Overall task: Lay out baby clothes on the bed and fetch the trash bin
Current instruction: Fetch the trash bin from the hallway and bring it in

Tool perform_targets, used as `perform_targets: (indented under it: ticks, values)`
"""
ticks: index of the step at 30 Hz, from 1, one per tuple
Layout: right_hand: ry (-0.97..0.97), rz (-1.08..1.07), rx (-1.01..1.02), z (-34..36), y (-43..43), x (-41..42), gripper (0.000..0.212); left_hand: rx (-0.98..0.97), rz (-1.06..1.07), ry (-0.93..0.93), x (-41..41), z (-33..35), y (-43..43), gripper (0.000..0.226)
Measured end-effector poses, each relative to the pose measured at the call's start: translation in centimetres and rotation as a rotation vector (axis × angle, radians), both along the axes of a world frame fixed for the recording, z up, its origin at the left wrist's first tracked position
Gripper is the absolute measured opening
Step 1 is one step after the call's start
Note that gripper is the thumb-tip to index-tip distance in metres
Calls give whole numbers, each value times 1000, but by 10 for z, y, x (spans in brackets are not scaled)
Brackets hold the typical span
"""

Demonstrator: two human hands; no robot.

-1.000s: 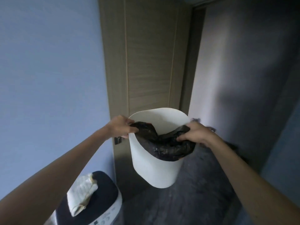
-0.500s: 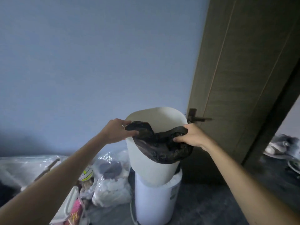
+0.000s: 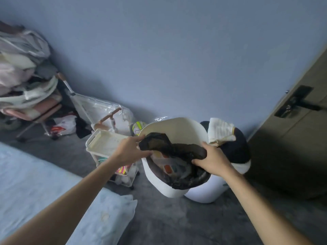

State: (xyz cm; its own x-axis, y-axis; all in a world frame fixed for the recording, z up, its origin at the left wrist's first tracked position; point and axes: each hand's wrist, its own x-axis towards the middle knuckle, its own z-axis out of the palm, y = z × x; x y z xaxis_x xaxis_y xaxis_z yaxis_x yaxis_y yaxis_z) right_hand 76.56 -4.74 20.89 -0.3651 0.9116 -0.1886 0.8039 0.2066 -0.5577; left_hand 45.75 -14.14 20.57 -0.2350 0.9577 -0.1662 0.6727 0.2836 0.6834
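Note:
I carry a white trash bin [image 3: 178, 126] off the floor, tilted toward me. A black bag [image 3: 178, 151] lines it, with wrappers and paper inside. My left hand [image 3: 130, 151] grips the bin's left rim together with the bag edge. My right hand [image 3: 211, 160] grips the right rim, fingers curled over the black bag. The bed [image 3: 44, 188], covered in a light blue sheet, fills the lower left corner.
A white appliance with a dark top [image 3: 237, 154] and a cream cloth [image 3: 220, 132] on it stands behind the bin. Left of it stand a white trolley [image 3: 106, 144], plastic bags [image 3: 99, 110] and a ball [image 3: 138, 127]. Piled clothes [image 3: 23, 68] sit far left; a door [image 3: 297, 138] stands right.
My view has swung left and down from the door to the wall, floor and bed. The bin has come lower and tilted toward me, showing its contents. Both hands keep their grip.

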Motion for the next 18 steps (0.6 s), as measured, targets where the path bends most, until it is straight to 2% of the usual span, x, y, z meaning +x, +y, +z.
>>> perform_targets:
  ticks: [2,5,7,13,18]
  values:
    - [-55,28,22,-62,-5,-9,56,-28,52,-45,-2,-63,-15,89]
    - [-67,47,-7,-159,-10,-17,85,-22,114,-87,1,-161,-33,88]
    - [-54,46,-54,-224,-14,-22,94,-31,146,-90,0,-231,-42,92]
    - [-47,3,-123,-412,-32,-36,101,-113,186,-122,-11,-429,-61,93]
    - [-81,18,-149,-546,-51,-39,102,-158,167,-128,-15,-551,-81,91]
